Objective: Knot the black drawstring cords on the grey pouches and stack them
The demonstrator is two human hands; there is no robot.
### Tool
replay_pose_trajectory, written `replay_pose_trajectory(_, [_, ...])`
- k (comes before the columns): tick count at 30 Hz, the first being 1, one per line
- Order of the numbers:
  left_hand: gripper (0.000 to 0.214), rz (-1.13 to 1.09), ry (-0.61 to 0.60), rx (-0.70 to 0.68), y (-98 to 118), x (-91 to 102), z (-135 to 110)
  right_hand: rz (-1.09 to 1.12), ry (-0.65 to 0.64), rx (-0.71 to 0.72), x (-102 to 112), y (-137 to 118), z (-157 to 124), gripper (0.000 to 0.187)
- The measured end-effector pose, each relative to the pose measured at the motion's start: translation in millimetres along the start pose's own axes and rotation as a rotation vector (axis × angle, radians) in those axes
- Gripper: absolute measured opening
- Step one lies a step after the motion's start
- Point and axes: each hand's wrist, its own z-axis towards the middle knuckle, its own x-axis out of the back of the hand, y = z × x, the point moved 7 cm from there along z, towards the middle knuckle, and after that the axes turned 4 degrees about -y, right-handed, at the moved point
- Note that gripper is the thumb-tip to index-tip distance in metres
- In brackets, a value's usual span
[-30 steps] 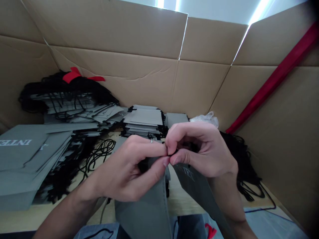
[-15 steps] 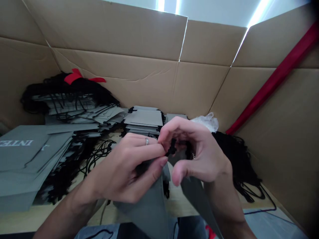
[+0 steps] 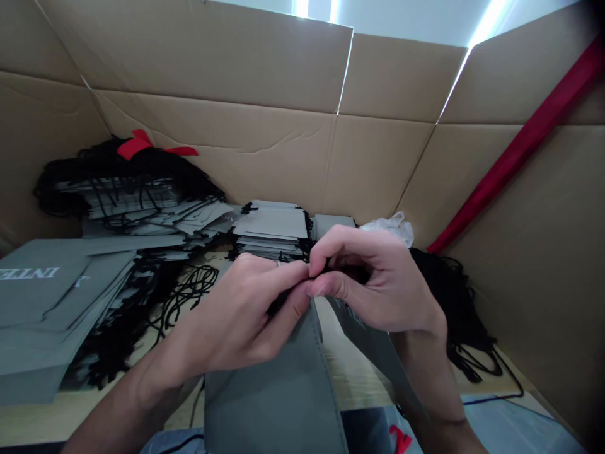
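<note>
Here, left hand: The left hand (image 3: 239, 318) is pinching a bit of black cord (image 3: 360, 273), its thumb and finger coming together at the tips. It is wearing a ring (image 3: 280, 265).
Right hand: The right hand (image 3: 382, 280) is also pinching the black cord, finger and thumb together. Its tips are touching the left hand's tips.
Black cord: It is hiding mostly inside the two hands, in the middle, above the worktop (image 3: 350, 384).
Gray sheets: One gray stitched sheet (image 3: 278, 397) is hanging down under the left hand. A gray lettered sheet (image 3: 371, 343) is hanging under the right hand, slanting toward the wrist. The hands are hiding their tops, so I am not telling whether they are joining.
Big pile: A pile of gray flat bags (image 3: 28, 315) with white letters is lying on the left.
Back stacks: A neat gray stack (image 3: 271, 224) is sitting behind the hands. A smaller gray stack (image 3: 333, 222) is sitting just right of it, and a clear plastic bag (image 3: 394, 230) is lying near that one.
Cords: Loose black cords (image 3: 189, 293) are curling beside the big pile. A heap of black cords (image 3: 466, 315) is lying on the right.
Red bits: A red ribbon (image 3: 135, 146) is resting on the far left heap. A long red strip (image 3: 510, 151) is running down the cardboard wall (image 3: 265, 126).
</note>
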Motion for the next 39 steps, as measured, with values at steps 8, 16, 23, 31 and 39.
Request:
replay_pose_trajectory(8, [0.029, -0.134, 0.096, -0.082, 9.3, 2.6, -0.7, 0.265, -0.055, 0.03, -10.8, 0.4, 5.1, 0.012])
replay_pose_trajectory(16, [0.027, -0.223, 0.143, -0.119, 9.5, 4.5, -6.5, 0.627, -0.069, -0.034, -24.1, 20.0, 7.7, 0.008])
replay_pose_trajectory(23, [0.021, -0.149, 0.092, -0.02, 4.1, 7.2, -0.2, 0.395, -0.072, -0.054, -10.3, 9.9, 5.0, 0.024])
replay_pose_trajectory(31, [0.02, -0.106, 0.123, -0.033, -1.1, 9.6, -0.3, 0.249, -0.009, -0.059, -0.3, 8.4, 3.1, 0.044])
replay_pose_trajectory(39, [0.025, -0.052, 0.068, 0.015, -4.0, 6.2, 0.2, 0.089, 0.119, 0.096, 0.8, 0.4, 6.2, 0.021])
